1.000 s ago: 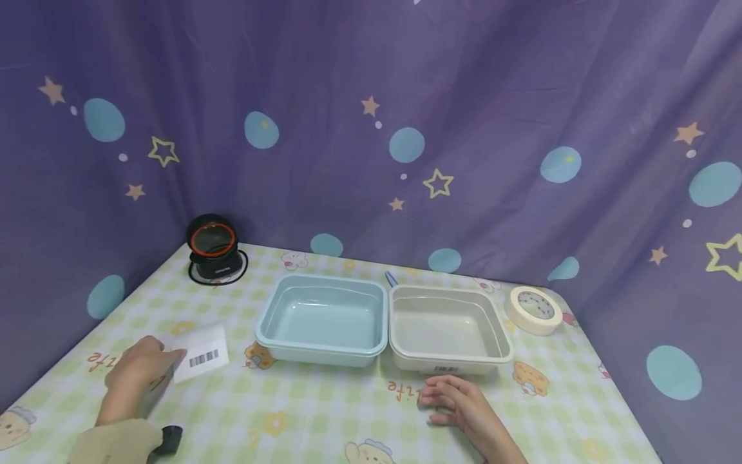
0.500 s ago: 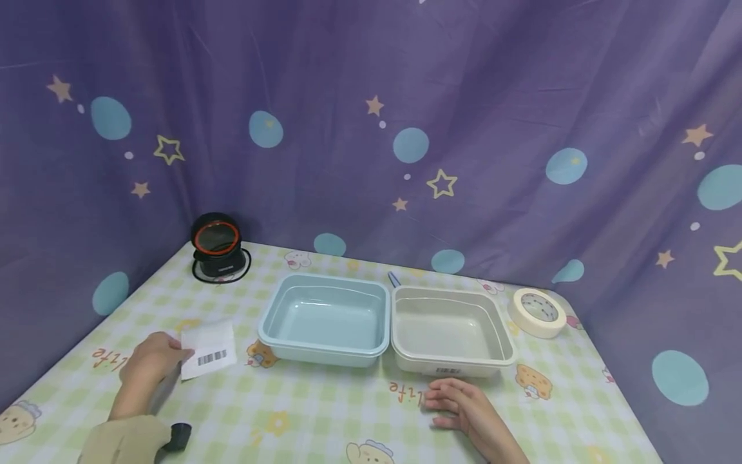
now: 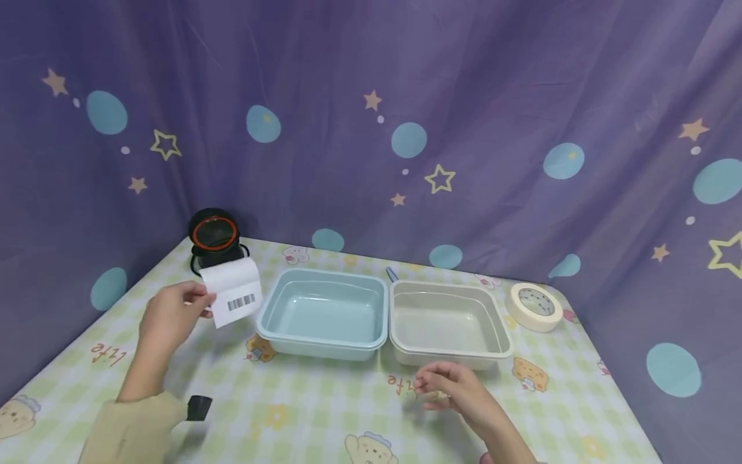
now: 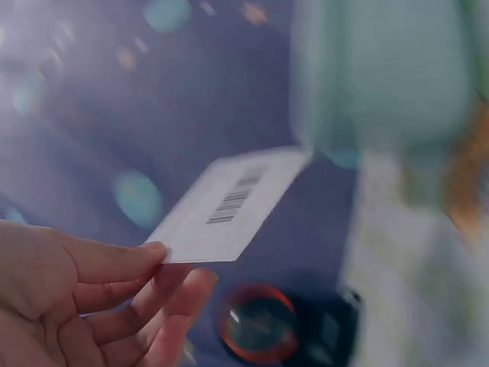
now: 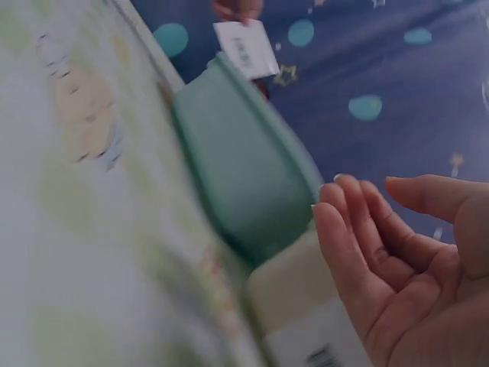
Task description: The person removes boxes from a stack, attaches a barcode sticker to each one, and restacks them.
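Note:
My left hand (image 3: 171,316) pinches the left edge of a white paper piece with a barcode (image 3: 240,303), thumb on top. The paper is raised above the table, left of the light blue bin (image 3: 324,351), and has a crease across it. In the left wrist view the same barcoded paper (image 4: 229,206) sticks out from the thumb and fingertips. My right hand (image 3: 458,393) hangs with loosely bent fingers just in front of the off-white bin (image 3: 452,356), holding nothing. In the right wrist view its fingers (image 5: 374,237) curve with the palm showing.
Both bins stand side by side. A blue handle (image 3: 391,274) pokes out behind them. A roll of masking tape (image 3: 534,308) lies at the right, and a black device with an orange ring (image 3: 214,235) stands at the back left. A purple curtain (image 3: 348,51) closes the rear.
My left hand has lifted the paper off the table, moving it up and right toward the blue bin. The right hand has risen slightly in front of the off-white bin.

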Motion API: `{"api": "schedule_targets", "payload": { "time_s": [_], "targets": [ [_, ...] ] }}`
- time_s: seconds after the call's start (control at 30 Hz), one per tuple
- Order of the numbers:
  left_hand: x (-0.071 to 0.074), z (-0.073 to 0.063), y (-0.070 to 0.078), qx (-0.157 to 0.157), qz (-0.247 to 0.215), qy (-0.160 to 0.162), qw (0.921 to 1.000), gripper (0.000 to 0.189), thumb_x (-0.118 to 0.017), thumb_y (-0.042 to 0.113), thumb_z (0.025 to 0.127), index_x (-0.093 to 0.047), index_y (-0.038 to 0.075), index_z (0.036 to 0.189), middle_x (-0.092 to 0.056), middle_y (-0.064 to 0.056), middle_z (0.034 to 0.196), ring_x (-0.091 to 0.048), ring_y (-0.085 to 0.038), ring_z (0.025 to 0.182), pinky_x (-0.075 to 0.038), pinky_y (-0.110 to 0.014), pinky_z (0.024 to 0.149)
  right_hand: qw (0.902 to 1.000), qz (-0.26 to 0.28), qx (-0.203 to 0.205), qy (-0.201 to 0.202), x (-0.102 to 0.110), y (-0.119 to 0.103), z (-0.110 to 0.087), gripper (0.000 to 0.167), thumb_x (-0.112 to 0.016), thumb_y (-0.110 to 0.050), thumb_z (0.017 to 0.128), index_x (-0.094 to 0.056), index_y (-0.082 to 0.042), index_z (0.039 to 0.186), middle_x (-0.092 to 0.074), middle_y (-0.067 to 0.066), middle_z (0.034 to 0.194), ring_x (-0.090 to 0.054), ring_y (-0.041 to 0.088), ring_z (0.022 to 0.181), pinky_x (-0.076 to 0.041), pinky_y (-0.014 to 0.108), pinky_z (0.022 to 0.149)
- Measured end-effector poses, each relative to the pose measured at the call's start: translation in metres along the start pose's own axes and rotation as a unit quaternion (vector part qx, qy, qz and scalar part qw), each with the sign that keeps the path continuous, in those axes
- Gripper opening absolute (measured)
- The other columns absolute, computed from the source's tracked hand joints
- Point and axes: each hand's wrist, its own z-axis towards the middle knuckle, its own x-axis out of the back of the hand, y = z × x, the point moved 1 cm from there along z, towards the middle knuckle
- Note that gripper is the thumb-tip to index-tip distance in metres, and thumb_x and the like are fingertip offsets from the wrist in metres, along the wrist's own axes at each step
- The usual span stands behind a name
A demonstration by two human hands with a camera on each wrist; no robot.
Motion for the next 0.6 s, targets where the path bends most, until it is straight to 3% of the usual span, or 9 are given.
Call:
{"api": "schedule_targets", "payload": {
  "time_s": [0.07,0.17,0.4,0.6],
  "targets": [
    [0.004,-0.004,0.023,-0.031,-0.001,0.025,0.9992,0.021,-0.063,0.018,0.093,-0.066,-0.002,0.1,-0.073,-0.021,0.091,-0.07,-0.028,0.072,-0.036,-0.027,0.055,0.9992,-0.028,0.027,-0.002,-0.004,-0.01,0.003,0.039,-0.057,-0.024,0.097,-0.058,0.012,0.112,-0.069,0.001,0.097,-0.067,0.014,0.093,-0.06,0.031,0.077],
    [0.008,-0.01,0.05,-0.051,-0.018,0.041,0.9977,0.02,-0.064,0.018,0.093,-0.066,-0.001,0.099,-0.073,-0.02,0.089,-0.069,-0.033,0.077,-0.037,-0.027,0.054,0.9962,-0.055,0.067,-0.004,-0.009,-0.023,0.008,0.041,-0.057,-0.022,0.098,-0.056,0.016,0.111,-0.069,0.001,0.095,-0.069,0.012,0.09,-0.06,0.032,0.076],
    [0.002,-0.013,0.084,-0.08,-0.057,0.04,0.9943,0.018,-0.065,0.018,0.093,-0.067,0.001,0.098,-0.073,-0.018,0.088,-0.07,-0.029,0.077,-0.039,-0.028,0.059,0.9914,-0.068,0.109,0.021,-0.023,-0.043,0.022,0.035,-0.058,-0.023,0.098,-0.062,0.01,0.109,-0.07,-0.005,0.09,-0.07,0.01,0.085,-0.06,0.031,0.077],
    [-0.015,-0.015,0.11,-0.11,-0.129,-0.008,0.9855,0.014,-0.064,0.011,0.093,-0.066,-0.002,0.097,-0.071,-0.019,0.09,-0.065,-0.012,0.069,-0.047,-0.021,0.061,0.985,-0.062,0.157,0.036,-0.037,-0.061,0.033,0.034,-0.052,-0.019,0.1,-0.059,0.01,0.116,-0.069,0.024,0.103,-0.07,0.008,0.087,-0.06,0.031,0.076]
  ]
}}
